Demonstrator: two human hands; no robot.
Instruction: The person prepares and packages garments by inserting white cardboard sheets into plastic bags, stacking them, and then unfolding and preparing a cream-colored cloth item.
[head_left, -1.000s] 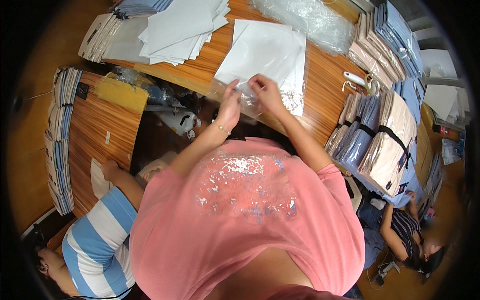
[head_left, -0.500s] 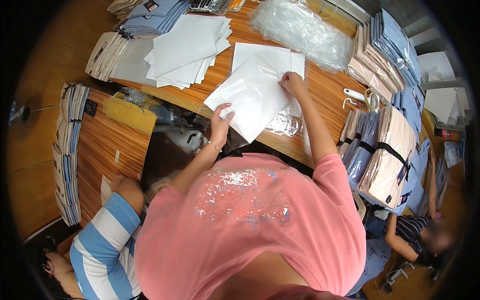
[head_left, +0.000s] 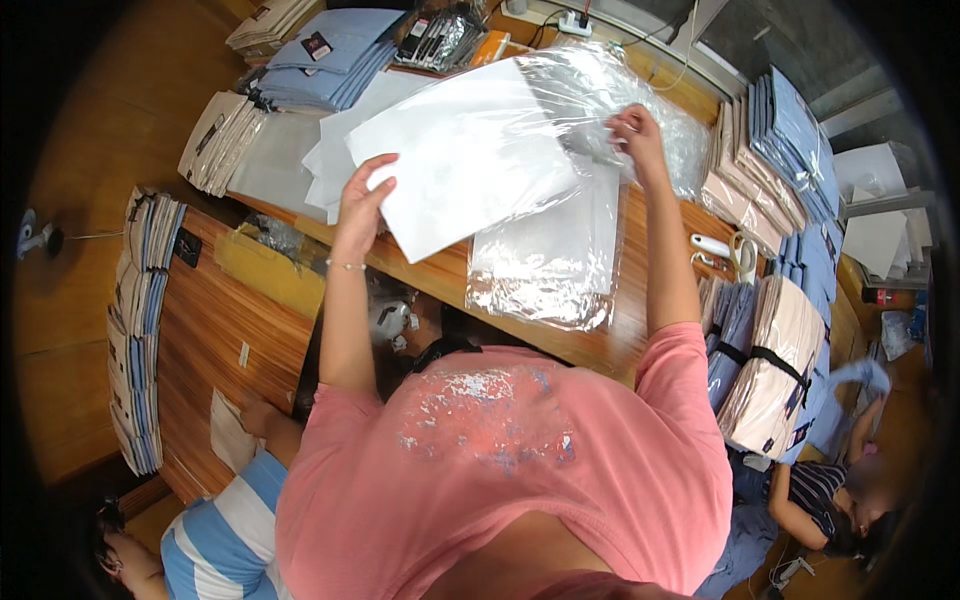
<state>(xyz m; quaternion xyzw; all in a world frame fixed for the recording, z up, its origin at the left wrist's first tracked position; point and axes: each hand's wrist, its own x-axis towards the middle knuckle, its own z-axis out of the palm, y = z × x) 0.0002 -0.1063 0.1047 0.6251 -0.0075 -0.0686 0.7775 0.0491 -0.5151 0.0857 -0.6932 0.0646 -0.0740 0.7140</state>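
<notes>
A white paper sheet (head_left: 455, 160) is held up at a slant over the table, with clear plastic film (head_left: 570, 110) over its right part. My left hand (head_left: 362, 208) is closed on the sheet's left edge, thumb on top. My right hand (head_left: 637, 135) is raised at the right end, fingers pinched at the film; the exact grip is hard to see. Below the sheet, a clear plastic bag (head_left: 545, 305) with white paper in it lies at the table's front edge. Behind my left hand, more white sheets (head_left: 318, 180) lie partly covered.
Folded blue shirts (head_left: 330, 50) and bagged cream shirts (head_left: 215, 140) stand at the far left. Cream (head_left: 745, 180) and blue shirts (head_left: 795, 130) are stacked at the right, beside scissors (head_left: 743, 258). Clear bags (head_left: 670, 130) lie behind. One co-worker (head_left: 225, 520) sits left, another (head_left: 820, 490) right.
The white sheet has been lifted and swung up to the left with the film over it. My left hand moved left, my right hand right and up. The bag beneath is now uncovered.
</notes>
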